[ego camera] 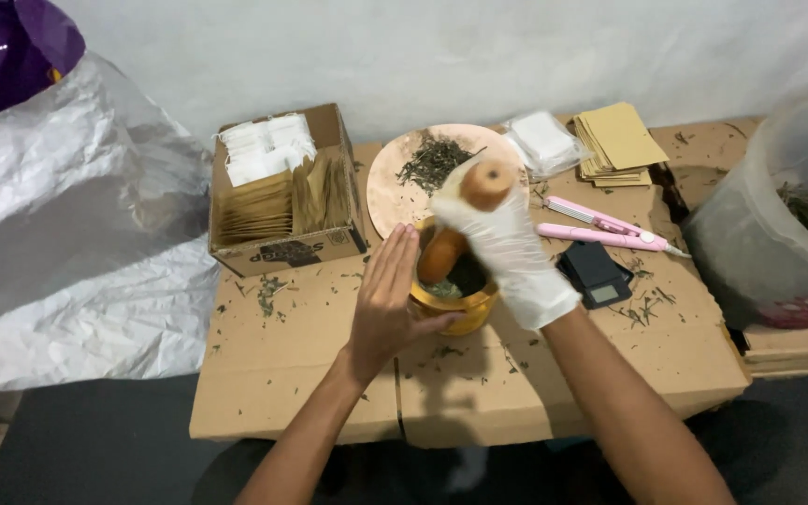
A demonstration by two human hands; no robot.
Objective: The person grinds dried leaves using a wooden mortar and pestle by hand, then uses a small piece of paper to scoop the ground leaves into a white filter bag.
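A yellow mortar [460,311] stands on a flattened cardboard sheet [282,374], with green herb bits inside. My right hand [507,245], in a white glove, grips a wooden pestle [465,220] that stands in the mortar. My left hand [387,297], bare and with fingers straight, presses flat against the mortar's left side. Just behind the mortar lies a round copper-coloured plate [387,182] carrying a heap of dried herbs [434,159].
A cardboard box [284,245] of white and brown sachets stands at left. Pink tools [600,229], a small black scale [593,276], brown envelopes [617,140] and a bag of white pouches [544,138] lie at right. A clear tub [778,215] stands far right; crumpled silver foil [67,234] lies left.
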